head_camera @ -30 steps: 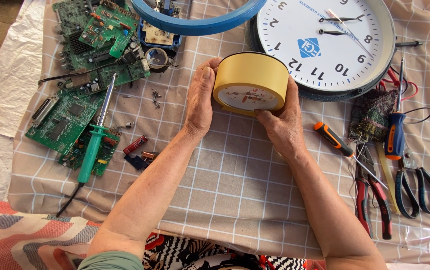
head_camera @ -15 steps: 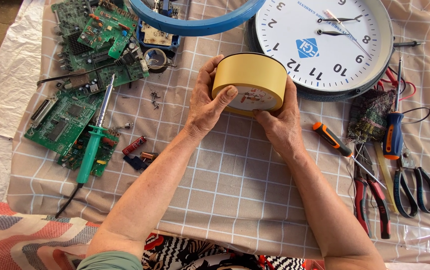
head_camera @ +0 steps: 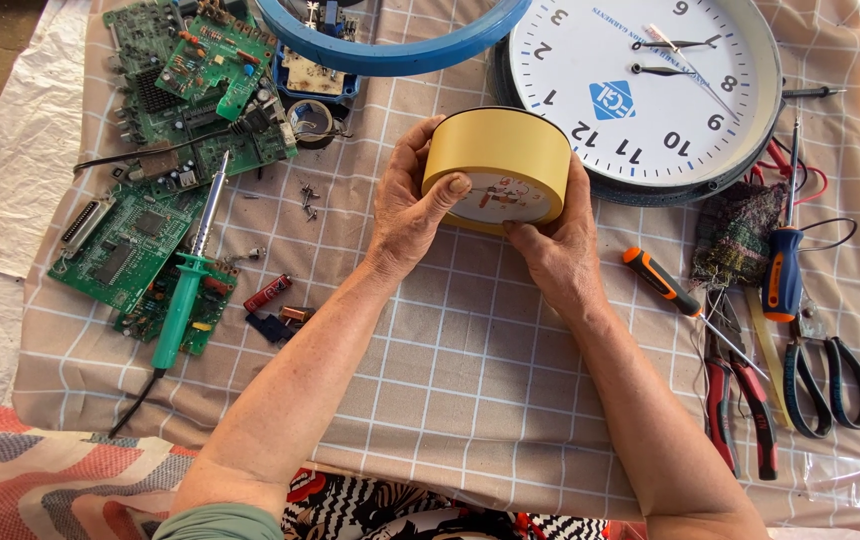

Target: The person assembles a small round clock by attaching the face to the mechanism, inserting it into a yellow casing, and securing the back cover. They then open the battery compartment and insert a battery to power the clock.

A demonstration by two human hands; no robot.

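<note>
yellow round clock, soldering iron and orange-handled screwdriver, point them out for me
yellow round clock (head_camera: 505, 145), head view, on its yellow side wall between the two hands.
soldering iron (head_camera: 182, 305), head view, on its green handle.
orange-handled screwdriver (head_camera: 658, 280), head view, on the orange and black handle.

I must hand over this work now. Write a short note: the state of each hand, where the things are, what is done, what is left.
Left hand: grips the left side of the small yellow clock, thumb on its face.
Right hand: grips its right side from below.
The clock is held over the checked cloth, in front of the big wall clock.
Done: the blue ring lies apart from the wall clock.
Left: the yellow clock looks closed; the orange screwdriver lies unused.
</note>
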